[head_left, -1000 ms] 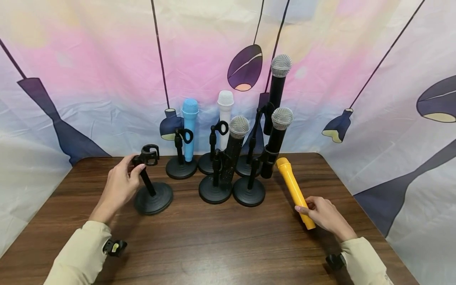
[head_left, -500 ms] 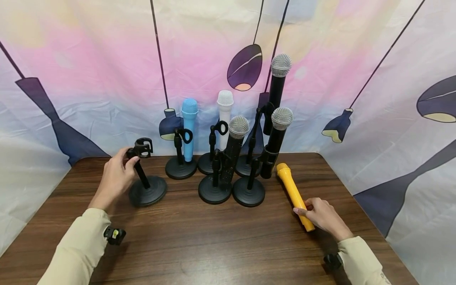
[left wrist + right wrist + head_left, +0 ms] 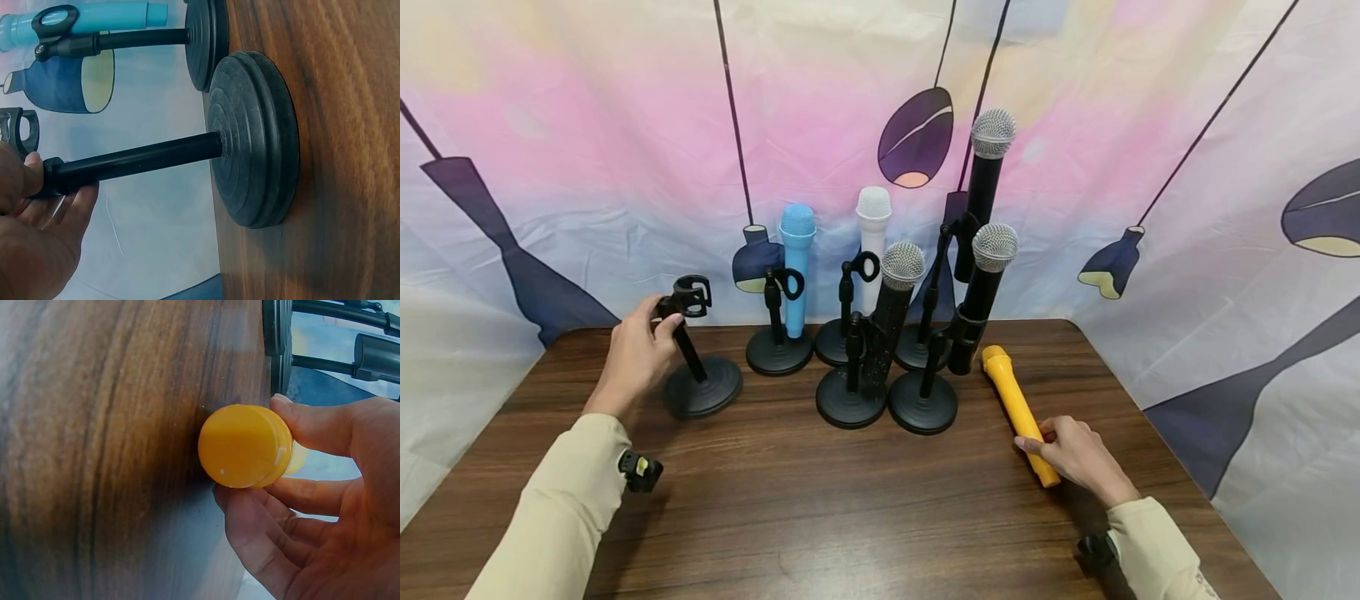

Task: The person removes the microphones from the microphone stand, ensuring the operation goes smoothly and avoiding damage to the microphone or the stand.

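Observation:
My left hand holds a black desk microphone stand by the top of its post, just below the clip. The stand leans toward the hand, its clip bare. In the left wrist view the round base is at the tabletop; whether it rests flat there I cannot tell. At the right, my right hand pinches the lower end of a yellow microphone between thumb and fingers. The microphone slants along the table, head pointing away. Its round end faces the camera in the right wrist view.
Black stands hold two black microphones in front and a taller one behind. A blue microphone and a white microphone stand near the back edge behind stands. A printed cloth hangs behind the wooden table.
The left hand has moved the stand back and to the left. The right hand has shifted the yellow microphone slightly toward me and still pinches it.

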A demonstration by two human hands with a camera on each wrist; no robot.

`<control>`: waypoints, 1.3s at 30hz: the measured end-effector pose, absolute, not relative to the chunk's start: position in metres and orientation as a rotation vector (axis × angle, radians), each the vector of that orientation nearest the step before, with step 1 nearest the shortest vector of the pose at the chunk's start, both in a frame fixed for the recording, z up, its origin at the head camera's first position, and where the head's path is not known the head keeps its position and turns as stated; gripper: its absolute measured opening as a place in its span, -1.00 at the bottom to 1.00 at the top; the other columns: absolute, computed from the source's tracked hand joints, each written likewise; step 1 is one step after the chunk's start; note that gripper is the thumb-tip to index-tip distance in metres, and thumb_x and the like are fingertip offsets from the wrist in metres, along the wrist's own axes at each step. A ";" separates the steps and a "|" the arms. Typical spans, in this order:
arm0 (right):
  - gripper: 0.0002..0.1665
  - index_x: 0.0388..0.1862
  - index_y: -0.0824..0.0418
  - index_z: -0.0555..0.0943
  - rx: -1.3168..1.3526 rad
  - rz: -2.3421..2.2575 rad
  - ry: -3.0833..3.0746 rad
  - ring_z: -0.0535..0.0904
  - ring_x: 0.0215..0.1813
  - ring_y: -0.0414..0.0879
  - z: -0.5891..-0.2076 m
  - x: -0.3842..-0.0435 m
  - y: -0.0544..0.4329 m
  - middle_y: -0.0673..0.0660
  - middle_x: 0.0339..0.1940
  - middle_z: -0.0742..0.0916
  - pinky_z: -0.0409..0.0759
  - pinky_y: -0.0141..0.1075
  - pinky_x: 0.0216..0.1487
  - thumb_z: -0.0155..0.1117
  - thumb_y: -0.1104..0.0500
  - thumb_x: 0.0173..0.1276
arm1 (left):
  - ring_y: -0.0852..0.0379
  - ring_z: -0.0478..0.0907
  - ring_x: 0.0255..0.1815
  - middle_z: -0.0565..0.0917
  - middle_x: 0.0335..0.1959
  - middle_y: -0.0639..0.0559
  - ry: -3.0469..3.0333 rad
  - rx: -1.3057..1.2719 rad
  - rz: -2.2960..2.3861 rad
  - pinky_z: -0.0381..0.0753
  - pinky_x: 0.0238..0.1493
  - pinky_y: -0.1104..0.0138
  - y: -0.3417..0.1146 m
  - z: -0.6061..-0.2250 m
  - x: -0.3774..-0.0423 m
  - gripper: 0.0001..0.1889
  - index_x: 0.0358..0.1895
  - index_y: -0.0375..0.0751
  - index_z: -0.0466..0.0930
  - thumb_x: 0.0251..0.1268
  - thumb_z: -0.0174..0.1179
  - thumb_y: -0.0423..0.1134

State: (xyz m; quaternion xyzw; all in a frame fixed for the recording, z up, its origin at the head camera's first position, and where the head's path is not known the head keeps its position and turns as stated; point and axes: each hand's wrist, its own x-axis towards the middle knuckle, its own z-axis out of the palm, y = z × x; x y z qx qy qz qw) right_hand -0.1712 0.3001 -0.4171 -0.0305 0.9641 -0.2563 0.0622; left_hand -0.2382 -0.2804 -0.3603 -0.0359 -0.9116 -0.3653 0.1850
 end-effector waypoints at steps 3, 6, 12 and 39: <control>-0.58 -0.36 0.20 0.66 -0.068 -0.787 2.902 0.44 -0.62 -0.14 -0.418 -0.171 0.300 0.01 -0.68 0.54 0.33 -0.30 -0.54 0.35 -0.15 0.42 | -0.50 0.50 0.14 0.49 0.17 -0.57 -2.575 -0.083 -1.048 0.47 0.02 -0.26 -0.281 -0.360 -0.239 -0.48 0.49 -0.45 0.20 0.70 -0.17 -0.15; -0.55 -0.32 0.23 0.67 -0.037 -0.791 2.890 0.46 -0.61 -0.13 -0.418 -0.172 0.299 0.02 -0.67 0.56 0.35 -0.28 -0.52 0.36 -0.16 0.40 | -0.49 0.50 0.13 0.49 0.17 -0.57 -2.573 -0.077 -1.066 0.47 0.00 -0.25 -0.280 -0.360 -0.239 -0.48 0.49 -0.45 0.19 0.70 -0.16 -0.16; -0.33 -0.05 0.39 0.67 0.005 -0.784 2.886 0.54 -0.51 -0.12 -0.417 -0.172 0.299 0.04 -0.52 0.65 0.46 -0.22 -0.45 0.38 -0.23 0.36 | -0.47 0.52 0.09 0.46 0.23 -0.58 -2.575 -0.064 -1.089 0.46 -0.06 -0.17 -0.278 -0.359 -0.239 -0.46 0.52 -0.44 0.15 0.69 -0.15 -0.17; -0.29 -0.03 0.39 0.66 -0.050 -0.758 3.029 0.64 -0.27 -0.04 -0.401 -0.172 0.307 0.11 -0.27 0.72 0.58 -0.01 -0.19 0.31 -0.29 0.40 | -0.38 0.61 -0.10 0.71 -0.07 -0.38 -2.572 0.027 -0.712 0.37 -0.12 -0.24 -0.277 -0.344 -0.182 -0.64 0.15 -0.40 0.59 0.53 0.15 -0.17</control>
